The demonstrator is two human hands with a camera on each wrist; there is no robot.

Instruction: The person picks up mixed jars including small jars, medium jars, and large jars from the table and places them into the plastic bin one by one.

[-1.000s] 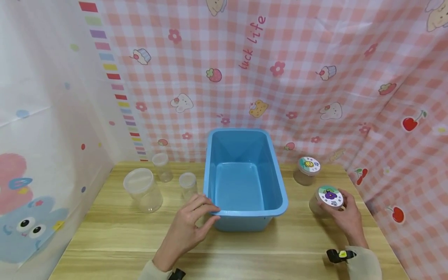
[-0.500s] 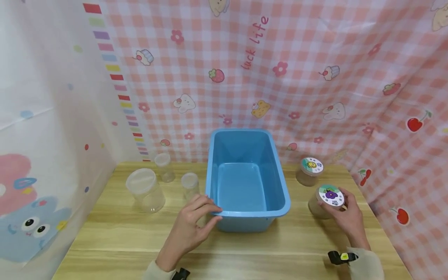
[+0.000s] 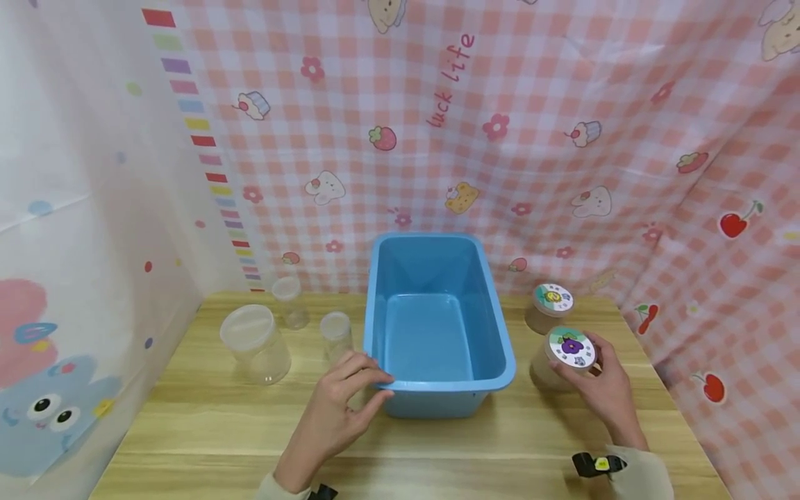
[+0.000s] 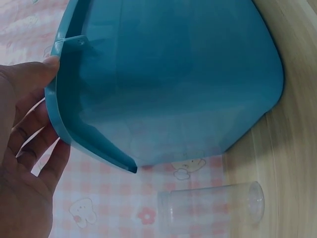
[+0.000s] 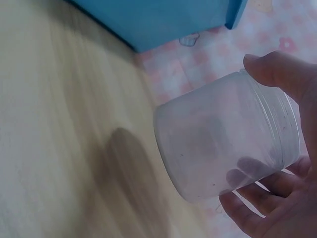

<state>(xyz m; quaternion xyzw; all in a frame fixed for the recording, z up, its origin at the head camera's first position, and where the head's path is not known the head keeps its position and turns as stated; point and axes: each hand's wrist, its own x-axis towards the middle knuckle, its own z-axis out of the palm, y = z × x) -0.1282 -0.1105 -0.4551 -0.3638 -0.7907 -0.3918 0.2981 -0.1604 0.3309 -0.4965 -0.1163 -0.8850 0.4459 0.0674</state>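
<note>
A blue plastic tub (image 3: 439,403) stands mid-table. My left hand (image 3: 342,403) holds the near left corner of its rim, fingers over the edge and thumb below; the left wrist view shows the thumb (image 4: 37,74) against the rim. To the right of the tub, my right hand (image 3: 600,389) grips a clear round jar (image 3: 550,368) by its upper part. A white and green label with a purple picture covers its lid. In the right wrist view this jar (image 5: 208,139) looks tilted and raised off the table, its shadow beside it. No contents can be made out.
Behind the held jar stands a similar jar (image 3: 548,312) with a yellow picture on its lid. Left of the tub are a wide clear jar (image 3: 259,351) and two narrow clear jars (image 3: 294,309) (image 3: 337,340). Patterned cloth (image 3: 537,90) hangs behind the table (image 3: 237,430).
My right hand has lifted the purple-labelled jar slightly and moved it left, towards the tub. The left hand keeps its place on the rim.
</note>
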